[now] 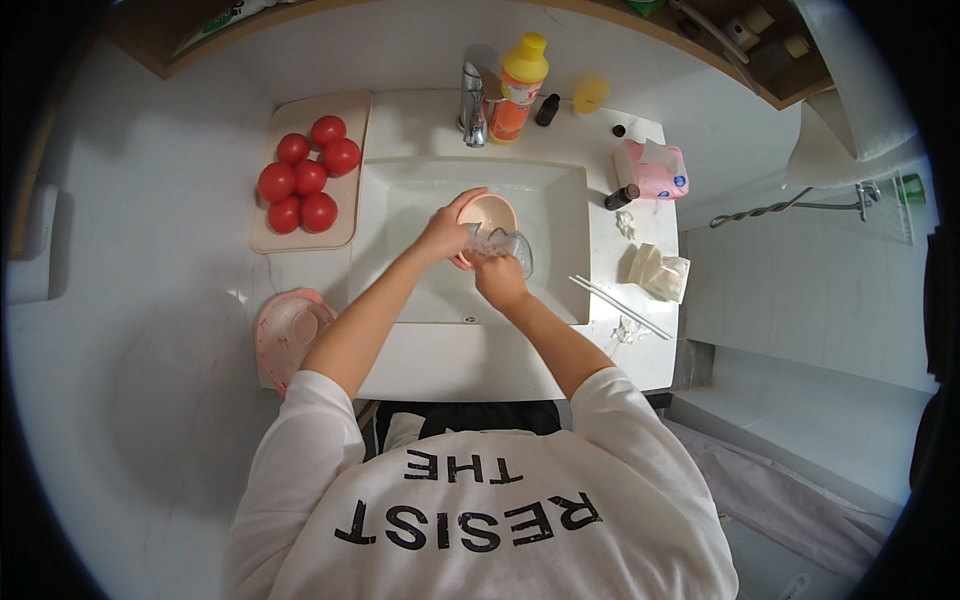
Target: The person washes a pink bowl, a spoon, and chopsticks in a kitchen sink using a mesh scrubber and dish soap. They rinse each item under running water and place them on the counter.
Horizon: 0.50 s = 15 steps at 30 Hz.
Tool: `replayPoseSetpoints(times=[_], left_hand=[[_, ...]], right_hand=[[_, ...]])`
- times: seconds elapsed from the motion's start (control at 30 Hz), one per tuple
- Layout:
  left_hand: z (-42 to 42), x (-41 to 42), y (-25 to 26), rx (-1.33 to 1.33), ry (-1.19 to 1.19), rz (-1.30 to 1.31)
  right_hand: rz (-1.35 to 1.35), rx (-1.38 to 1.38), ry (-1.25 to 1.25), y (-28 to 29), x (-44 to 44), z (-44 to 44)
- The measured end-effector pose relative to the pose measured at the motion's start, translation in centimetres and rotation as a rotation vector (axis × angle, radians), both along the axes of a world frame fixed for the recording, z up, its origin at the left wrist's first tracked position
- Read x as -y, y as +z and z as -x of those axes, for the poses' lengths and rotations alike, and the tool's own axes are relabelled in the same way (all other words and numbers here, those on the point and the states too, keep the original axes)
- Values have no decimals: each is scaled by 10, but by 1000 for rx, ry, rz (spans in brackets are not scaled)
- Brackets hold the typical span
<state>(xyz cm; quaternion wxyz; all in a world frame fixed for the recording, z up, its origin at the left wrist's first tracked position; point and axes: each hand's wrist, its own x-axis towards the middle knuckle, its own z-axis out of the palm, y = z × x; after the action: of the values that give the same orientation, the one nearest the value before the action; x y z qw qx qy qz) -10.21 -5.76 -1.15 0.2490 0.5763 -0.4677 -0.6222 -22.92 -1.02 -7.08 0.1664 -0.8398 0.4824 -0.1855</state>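
Observation:
Over the white rectangular sink (pixel 555 292), my left hand (pixel 444 234) grips a small pale pink bowl (pixel 493 211) by its side, its inside tilted up into view. My right hand (pixel 501 280) is closed on a grey, see-through scrubber or cloth (pixel 523 251) at the bowl's near edge. White foam (pixel 487 244) lies between the two hands and hides part of the bowl. Behind the sink stand a chrome faucet (pixel 472 112) and an orange bottle with a yellow cap (pixel 515 94).
Several tomatoes (pixel 310 178) sit on a beige tray (pixel 346 217) at left, above a pink plate (pixel 279 330). On the right lie two white chopsticks (pixel 619 306), crumpled tissues (pixel 630 330), a pink tissue pack (pixel 649 169) and a dark small bottle (pixel 622 196). A wooden shelf (pixel 814 86) overhangs.

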Motion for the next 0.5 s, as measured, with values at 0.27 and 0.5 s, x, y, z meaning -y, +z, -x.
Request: replayPoseSetpoints(times=[0.27, 0.5], left_hand=[[-23, 16, 1, 107, -243, 90], [-8, 28, 27, 170, -180, -115]], right_hand=[[192, 148, 148, -19, -3, -3], [274, -181, 180, -18, 28, 8]])
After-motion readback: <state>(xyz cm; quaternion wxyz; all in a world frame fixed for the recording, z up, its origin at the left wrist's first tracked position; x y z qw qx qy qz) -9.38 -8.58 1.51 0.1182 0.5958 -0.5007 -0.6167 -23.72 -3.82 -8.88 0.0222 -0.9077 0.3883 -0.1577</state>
